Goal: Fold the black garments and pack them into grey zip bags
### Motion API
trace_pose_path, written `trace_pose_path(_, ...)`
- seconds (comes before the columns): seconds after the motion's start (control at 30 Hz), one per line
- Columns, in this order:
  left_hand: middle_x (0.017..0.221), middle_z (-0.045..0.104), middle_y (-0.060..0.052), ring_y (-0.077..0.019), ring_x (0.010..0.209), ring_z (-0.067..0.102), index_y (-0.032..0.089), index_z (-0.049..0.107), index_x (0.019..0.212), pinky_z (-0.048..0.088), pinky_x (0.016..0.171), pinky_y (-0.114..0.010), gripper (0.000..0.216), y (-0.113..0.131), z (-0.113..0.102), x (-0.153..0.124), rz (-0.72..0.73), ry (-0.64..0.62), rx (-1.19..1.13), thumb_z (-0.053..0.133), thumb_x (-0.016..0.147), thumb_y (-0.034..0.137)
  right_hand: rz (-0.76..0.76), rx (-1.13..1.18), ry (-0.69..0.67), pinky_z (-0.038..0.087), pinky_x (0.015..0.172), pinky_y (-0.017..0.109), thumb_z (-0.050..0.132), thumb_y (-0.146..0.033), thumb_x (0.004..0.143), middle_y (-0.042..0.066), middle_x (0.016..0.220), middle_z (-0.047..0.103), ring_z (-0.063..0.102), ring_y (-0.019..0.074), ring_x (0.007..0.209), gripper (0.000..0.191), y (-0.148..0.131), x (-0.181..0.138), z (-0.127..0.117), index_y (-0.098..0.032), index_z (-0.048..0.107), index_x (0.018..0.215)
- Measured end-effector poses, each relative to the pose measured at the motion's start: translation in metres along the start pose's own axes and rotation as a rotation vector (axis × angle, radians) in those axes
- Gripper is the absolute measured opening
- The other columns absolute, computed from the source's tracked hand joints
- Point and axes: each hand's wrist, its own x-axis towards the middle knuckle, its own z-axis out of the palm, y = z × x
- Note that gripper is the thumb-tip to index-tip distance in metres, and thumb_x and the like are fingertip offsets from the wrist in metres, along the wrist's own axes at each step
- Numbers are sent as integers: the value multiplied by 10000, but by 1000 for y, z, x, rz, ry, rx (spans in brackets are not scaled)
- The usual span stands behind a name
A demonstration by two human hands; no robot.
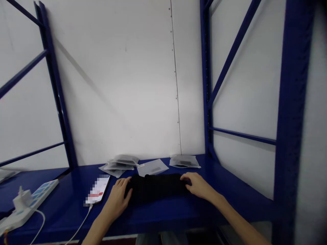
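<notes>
A folded black cloth item [158, 188] lies across the blue shelf top in front of me; its exact kind is too dark to make out. My left hand [118, 195] grips its left end, thumb on the near side and fingers over the far edge. At the opposite end, my right hand [197, 184] has its fingers curled onto the cloth. Just behind the cloth lies a flat translucent bag [152, 167] with a dark label-like patch.
Translucent bags [120, 163] are piled at the back left, and another bag [185, 161] lies back right. A phone [98, 190] on a white cable sits left of my hand. Further left is a power strip [43, 194] with a charger [22, 201]. Blue uprights [288, 102] flank the shelf.
</notes>
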Motion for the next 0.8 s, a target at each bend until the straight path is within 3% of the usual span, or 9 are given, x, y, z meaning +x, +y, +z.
trace_pose_path(0.17, 1079, 704, -110, -302, 1080, 626, 196, 689, 1132, 509, 944, -453, 342, 17, 2, 19, -31, -149, 3, 577, 821, 107, 24, -130, 6, 504, 754, 340, 559, -60, 659, 41, 868, 712, 669, 238, 852, 381, -9, 9, -3, -220, 762, 939)
trace_pose_path(0.27, 968, 669, -88, -268, 983, 621, 204, 680, 930, 512, 895, -419, 220, 31, -15, 22, 2, -127, -80, 526, 823, 87, -38, -173, 122, 488, 737, 342, 518, -51, 679, 40, 820, 653, 633, 224, 809, 277, -17, 6, -12, -214, 709, 797)
trace_pose_path(0.37, 1029, 645, -65, -241, 1049, 607, 224, 614, 841, 510, 941, -387, 237, 43, -39, 8, 36, -141, -267, 512, 732, 40, -171, -153, 227, 503, 798, 367, 480, -66, 777, 59, 903, 640, 624, 232, 873, 264, -25, -12, -24, -228, 679, 843)
trace_pose_path(0.43, 1108, 647, -52, -235, 1128, 595, 238, 611, 832, 498, 1010, -384, 220, 43, -52, -9, 38, -266, -379, 541, 728, 57, -248, -130, 187, 513, 845, 379, 486, -92, 836, 69, 957, 646, 627, 240, 925, 259, -29, -33, -32, -245, 687, 890)
trace_pose_path(0.5, 1228, 642, -49, -254, 1235, 564, 266, 653, 919, 463, 1095, -415, 180, 38, -61, -28, 9, -415, -433, 625, 788, 146, -264, -125, 63, 523, 834, 370, 548, -149, 869, 63, 952, 654, 636, 243, 925, 198, -31, -55, -40, -264, 708, 888)
trace_pose_path(0.57, 1335, 618, -55, -281, 1320, 523, 301, 677, 1034, 426, 1148, -448, 187, 32, -64, -41, -44, -475, -447, 684, 849, 274, -217, -91, -84, 537, 791, 345, 655, -271, 883, 48, 951, 668, 654, 231, 883, 81, -32, -72, -48, -287, 733, 872)
trace_pose_path(0.63, 1367, 611, -65, -290, 1338, 519, 318, 678, 1105, 419, 1159, -458, 201, 29, -64, -43, -84, -424, -436, 656, 912, 368, -152, -27, -131, 545, 786, 335, 697, -386, 888, 39, 937, 685, 669, 222, 853, 104, -34, -77, -56, -299, 753, 879)
trace_pose_path(0.73, 1286, 654, -72, -269, 1251, 586, 309, 664, 1169, 468, 1107, -433, 230, 37, -55, -21, -61, -285, -386, 557, 980, 387, -114, 67, -5, 549, 848, 358, 600, -443, 957, 53, 954, 718, 686, 232, 893, 234, -36, -57, -58, -286, 771, 922)
trace_pose_path(0.8, 1253, 665, -79, -257, 1194, 618, 292, 653, 1210, 501, 1059, -410, 260, 47, -42, 4, 0, -231, -351, 536, 980, 331, -143, 87, 42, 532, 951, 397, 596, -416, 954, 68, 1097, 728, 682, 253, 1018, 232, -33, -32, -49, -276, 773, 1007)
